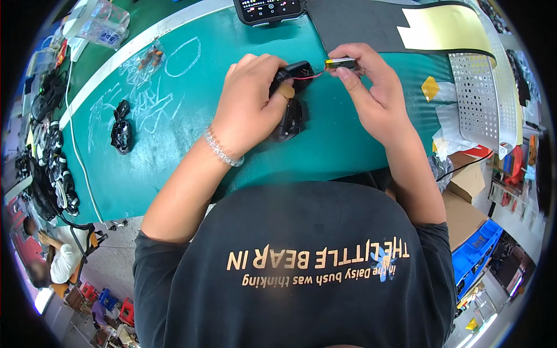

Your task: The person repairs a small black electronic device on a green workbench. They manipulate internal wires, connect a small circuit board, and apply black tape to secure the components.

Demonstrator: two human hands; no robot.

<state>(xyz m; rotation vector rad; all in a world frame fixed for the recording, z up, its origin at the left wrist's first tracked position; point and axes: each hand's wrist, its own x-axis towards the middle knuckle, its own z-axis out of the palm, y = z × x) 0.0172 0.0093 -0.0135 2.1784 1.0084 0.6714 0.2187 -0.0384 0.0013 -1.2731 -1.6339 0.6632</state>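
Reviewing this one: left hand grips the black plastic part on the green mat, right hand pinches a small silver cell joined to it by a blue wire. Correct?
Not quite. The head view shows the wire is red, not blue. The rest holds: the left hand grips the black plastic part over the green mat, and the right hand pinches the small silver cell.

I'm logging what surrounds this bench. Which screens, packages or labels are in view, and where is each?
Dark phone screen: top edge of the green mat, lit with small rows.
Clear plastic bags: upper left, holding small parts.
Brown cardboard box: right of the person, below the bench.
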